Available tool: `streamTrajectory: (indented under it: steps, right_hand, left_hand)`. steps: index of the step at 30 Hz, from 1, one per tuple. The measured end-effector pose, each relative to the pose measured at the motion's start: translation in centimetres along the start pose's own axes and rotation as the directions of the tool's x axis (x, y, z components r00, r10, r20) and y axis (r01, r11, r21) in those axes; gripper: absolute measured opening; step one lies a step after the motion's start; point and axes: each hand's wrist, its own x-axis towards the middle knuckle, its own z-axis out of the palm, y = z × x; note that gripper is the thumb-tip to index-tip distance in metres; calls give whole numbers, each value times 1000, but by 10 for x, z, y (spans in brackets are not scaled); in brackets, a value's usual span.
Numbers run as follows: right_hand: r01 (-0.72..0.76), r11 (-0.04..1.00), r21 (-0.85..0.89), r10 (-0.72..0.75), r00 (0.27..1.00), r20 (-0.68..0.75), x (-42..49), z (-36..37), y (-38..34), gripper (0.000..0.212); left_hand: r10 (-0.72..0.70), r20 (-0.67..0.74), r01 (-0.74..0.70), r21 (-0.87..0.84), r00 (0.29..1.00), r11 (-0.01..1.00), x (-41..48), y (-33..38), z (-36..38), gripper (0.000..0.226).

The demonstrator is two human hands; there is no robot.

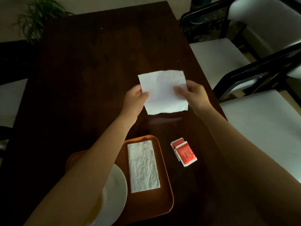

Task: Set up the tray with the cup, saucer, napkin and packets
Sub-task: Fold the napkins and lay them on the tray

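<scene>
Both hands hold a white napkin (162,92) up over the dark table, past the tray. My left hand (136,99) pinches its left edge and my right hand (193,95) pinches its right edge. An orange-brown tray (164,191) lies near the table's front edge. On it lies a folded, textured white napkin (143,167), and left of that a white saucer (117,193), partly hidden by my left forearm. Two red and white packets (183,151) lie overlapped on the table right of the tray. No cup is in view.
The dark wooden table (91,70) stretches away from me. Black-framed chairs with white seats (260,121) stand along the right side, and another white seat (9,101) is at the left. A green plant (37,17) stands at the far left corner.
</scene>
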Motion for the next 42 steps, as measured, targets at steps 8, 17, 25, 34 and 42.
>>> streamTrajectory:
  steps: [8, 17, 25, 34, 42]
  right_hand:
    - [-83, 996, 25, 85, 992, -94, -11, 0, 13, 6]
    - [-265, 881, -393, 211, 961, -176, -8, 20, 63, 21]
    - [115, 566, -816, -177, 984, 16, -29, 17, 66, 41]
    - [252, 312, -916, -195, 961, 197, -25, 26, 82, 17]
    - [241, 738, -631, -203, 970, 133, -30, 11, 55, 10]
  left_hand:
    - [-27, -12, 28, 56, 1000, 998, -6, -23, 0, 29]
    - [-122, -86, 146, 374, 989, 916, 0, -75, 4, 39]
    - [297, 148, -301, 758, 943, 578, -19, -79, 8, 46]
    - [274, 452, -499, 857, 849, 133, -9, -84, 15, 21]
    - [385, 395, -510, 818, 834, 265, -13, -65, 11, 22]
